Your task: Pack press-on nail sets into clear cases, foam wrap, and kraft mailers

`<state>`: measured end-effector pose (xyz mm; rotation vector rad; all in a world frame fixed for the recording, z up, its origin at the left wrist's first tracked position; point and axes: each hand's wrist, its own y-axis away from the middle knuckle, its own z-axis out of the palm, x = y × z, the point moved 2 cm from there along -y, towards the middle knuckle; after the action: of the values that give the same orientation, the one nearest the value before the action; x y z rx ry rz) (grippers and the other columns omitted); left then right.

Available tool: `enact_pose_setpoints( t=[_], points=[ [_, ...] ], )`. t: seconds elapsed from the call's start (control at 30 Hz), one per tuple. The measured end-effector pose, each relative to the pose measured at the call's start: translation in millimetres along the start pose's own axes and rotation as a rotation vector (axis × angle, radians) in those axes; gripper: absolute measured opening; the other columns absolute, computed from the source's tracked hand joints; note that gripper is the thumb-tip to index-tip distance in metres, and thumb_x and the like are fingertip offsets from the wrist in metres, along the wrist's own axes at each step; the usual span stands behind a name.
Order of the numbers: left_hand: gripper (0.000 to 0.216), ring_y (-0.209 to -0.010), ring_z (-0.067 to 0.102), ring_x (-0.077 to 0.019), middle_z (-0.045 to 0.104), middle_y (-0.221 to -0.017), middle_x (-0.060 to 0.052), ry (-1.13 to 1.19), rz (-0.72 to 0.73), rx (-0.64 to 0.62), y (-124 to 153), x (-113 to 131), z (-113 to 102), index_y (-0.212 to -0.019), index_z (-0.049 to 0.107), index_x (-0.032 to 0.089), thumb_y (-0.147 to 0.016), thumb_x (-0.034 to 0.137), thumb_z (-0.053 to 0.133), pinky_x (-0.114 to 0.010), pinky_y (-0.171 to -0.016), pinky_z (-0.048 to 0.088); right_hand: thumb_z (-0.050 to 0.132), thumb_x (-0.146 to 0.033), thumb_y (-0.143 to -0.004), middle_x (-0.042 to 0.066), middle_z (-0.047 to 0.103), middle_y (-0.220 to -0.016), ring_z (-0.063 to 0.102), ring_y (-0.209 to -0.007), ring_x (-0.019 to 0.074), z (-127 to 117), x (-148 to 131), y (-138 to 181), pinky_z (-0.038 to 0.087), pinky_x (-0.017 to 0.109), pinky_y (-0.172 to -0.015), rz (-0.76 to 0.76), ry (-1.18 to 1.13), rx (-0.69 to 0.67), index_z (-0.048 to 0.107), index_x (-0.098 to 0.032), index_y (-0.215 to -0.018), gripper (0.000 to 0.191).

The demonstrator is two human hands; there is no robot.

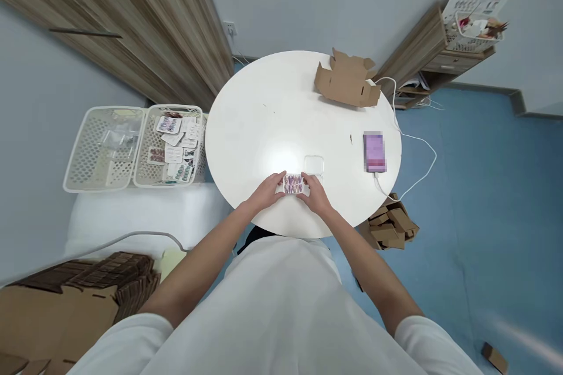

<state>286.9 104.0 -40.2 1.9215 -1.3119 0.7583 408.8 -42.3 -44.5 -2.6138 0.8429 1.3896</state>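
Observation:
Near the front edge of the round white table, a small card of purple press-on nails is between my hands. My left hand grips its left end with thumb and fingers. At the other end my right hand pinches the card the same way. A clear plastic case lies just beyond my right hand, and the hand partly covers its nearer part.
Toward the back right sits an unfolded cardboard box. A phone with a white cable lies at the right. Left of the table are two white baskets, one with nail cards, the other with clear cases. Folded cardboard is stacked lower left.

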Motion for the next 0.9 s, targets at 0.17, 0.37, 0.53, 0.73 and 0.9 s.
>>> enact_pose_setpoints(
  t=[0.17,0.37,0.53,0.73,0.9],
  points=[
    [0.064,-0.099,0.048,-0.0242,0.048,-0.107,-0.008,-0.017,0.013,0.033,-24.8,24.3,37.1,-0.125,0.04,0.024,-0.066,0.023,0.065,-0.039,-0.087,0.04,0.066,-0.027,-0.066,0.008,0.044,-0.113,0.04,-0.11,0.0262,-30.9,39.6,14.7,0.037,0.042,-0.091,0.028,0.125,0.014,0.036,-0.026,-0.126,0.067],
    [0.064,-0.098,0.046,-0.0258,0.047,-0.102,-0.007,-0.098,-0.074,0.035,-46.5,28.4,61.9,-0.122,0.044,0.026,-0.062,0.023,0.068,-0.039,-0.083,0.04,0.068,-0.027,-0.063,0.007,0.043,-0.113,0.04,-0.106,0.0272,-41.6,67.4,9.2,0.038,0.043,-0.087,0.076,0.189,-0.03,0.039,-0.026,-0.124,0.068],
    [0.066,-0.098,0.046,-0.0255,0.045,-0.104,-0.007,-0.203,-0.132,0.011,-52.5,24.1,68.8,-0.125,0.041,0.025,-0.064,0.022,0.067,-0.037,-0.081,0.04,0.069,-0.027,-0.062,0.007,0.044,-0.111,0.042,-0.103,0.026,-39.8,75.0,3.1,0.039,0.04,-0.084,0.066,0.201,-0.051,0.039,-0.025,-0.124,0.069],
    [0.068,-0.096,0.048,-0.0236,0.046,-0.102,-0.007,-0.168,-0.128,-0.017,-51.5,21.8,70.9,-0.128,0.036,0.023,-0.066,0.019,0.064,-0.035,-0.082,0.041,0.07,-0.028,-0.06,0.007,0.045,-0.111,0.043,-0.099,0.0252,-38.4,76.5,0.8,0.04,0.039,-0.081,0.057,0.217,-0.057,0.039,-0.024,-0.123,0.07],
    [0.07,-0.098,0.047,-0.0242,0.045,-0.106,-0.008,-0.124,-0.132,-0.023,-49.9,19.8,71.1,-0.13,0.034,0.021,-0.067,0.019,0.063,-0.036,-0.083,0.041,0.07,-0.029,-0.061,0.007,0.045,-0.113,0.042,-0.102,0.0266,-36.0,77.9,3.1,0.039,0.04,-0.082,0.048,0.212,-0.038,0.038,-0.025,-0.124,0.071]
  ],
)
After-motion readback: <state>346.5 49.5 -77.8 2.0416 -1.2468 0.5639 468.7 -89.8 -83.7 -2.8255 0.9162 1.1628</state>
